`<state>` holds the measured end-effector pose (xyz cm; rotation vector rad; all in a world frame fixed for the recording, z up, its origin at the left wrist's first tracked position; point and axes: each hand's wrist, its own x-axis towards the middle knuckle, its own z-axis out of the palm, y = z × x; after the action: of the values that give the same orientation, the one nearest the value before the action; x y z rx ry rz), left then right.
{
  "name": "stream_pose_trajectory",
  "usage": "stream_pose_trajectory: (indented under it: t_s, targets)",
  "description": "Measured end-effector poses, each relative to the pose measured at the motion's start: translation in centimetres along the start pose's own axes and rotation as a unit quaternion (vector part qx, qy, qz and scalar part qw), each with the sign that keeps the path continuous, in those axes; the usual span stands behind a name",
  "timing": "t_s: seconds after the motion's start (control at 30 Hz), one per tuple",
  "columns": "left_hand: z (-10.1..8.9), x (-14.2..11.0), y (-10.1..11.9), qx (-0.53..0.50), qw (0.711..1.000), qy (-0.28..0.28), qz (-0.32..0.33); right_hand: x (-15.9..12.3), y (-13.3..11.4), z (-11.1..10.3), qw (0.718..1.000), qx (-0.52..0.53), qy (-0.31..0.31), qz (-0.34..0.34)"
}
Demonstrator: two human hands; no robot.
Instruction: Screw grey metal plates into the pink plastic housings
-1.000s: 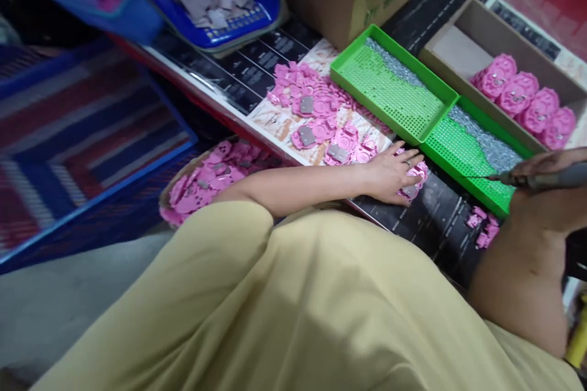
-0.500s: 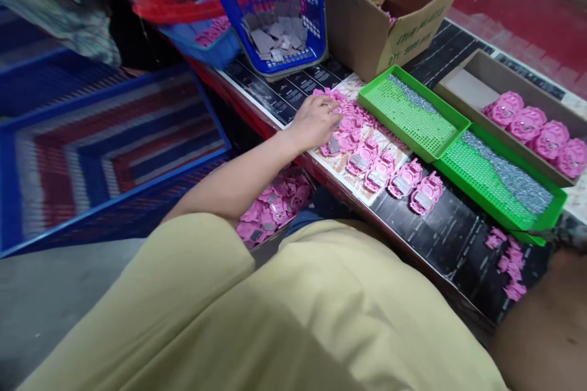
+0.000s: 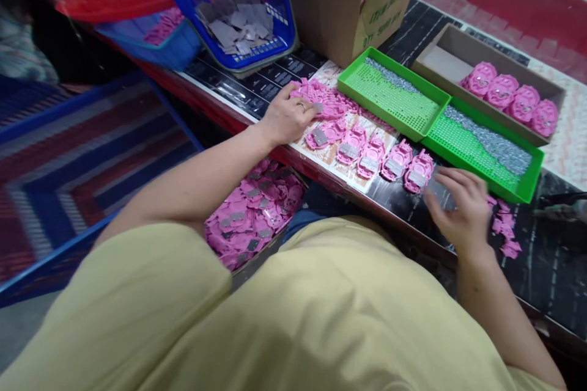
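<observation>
My left hand (image 3: 290, 115), with a ring on one finger, lies at the edge of a heap of small pink plastic parts (image 3: 328, 95). Its fingers curl down onto a pink part there, and a small grey plate shows by the fingertips. Running to the right is a row of pink plastic housings (image 3: 370, 157), each with a grey plate on it. Just past the last housing (image 3: 419, 172), my right hand (image 3: 463, 204) hovers with thumb and fingers apart, smeared by motion. A grey blur shows between its fingers, too unclear to name.
Two green perforated trays (image 3: 486, 146) hold small metal pieces. Behind them, a cardboard tray (image 3: 498, 43) holds pink units. A blue basket (image 3: 288, 43) of grey plates and a carton (image 3: 321, 12) stand further back. Below the table edge, a box holds pink parts (image 3: 257, 214).
My right hand has come in from the right edge and now reaches over the table beside the row. The left hand stays at the heap while the view has shifted.
</observation>
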<state>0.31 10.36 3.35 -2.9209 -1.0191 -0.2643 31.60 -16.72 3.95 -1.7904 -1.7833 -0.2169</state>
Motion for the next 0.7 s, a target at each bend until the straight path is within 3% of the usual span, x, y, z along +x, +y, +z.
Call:
stream_pose_trajectory:
  t_s: [0.17, 0.27, 0.4, 0.53, 0.7]
  targets:
    - [-1.9, -0.9, 1.6, 0.026, 0.998, 0.046, -0.045, 1.3, -1.5, 4.4, 0.99, -0.053, -0.122, 0.05]
    - [-2.2, -2.4, 3.9, 0.027, 0.999, 0.022, -0.032, 1.9, -2.1, 5.5, 0.979, -0.082, -0.171, 0.075]
    - [-1.5, -4.5, 5.8, 0.002, 1.0, -0.007, 0.007, 1.6, -2.3, 5.5, 0.98, -0.088, -0.17, 0.059]
    - [-1.3, -4.8, 5.8, -0.049, 0.996, -0.008, -0.072, 0.9, -2.0, 5.1, 0.988, -0.065, -0.14, 0.02]
    - [-2.0, -3.0, 6.2, -0.061, 0.986, -0.105, -0.111, 0.3, -2.3, 5.5, 0.99, -0.07, -0.112, 0.048]
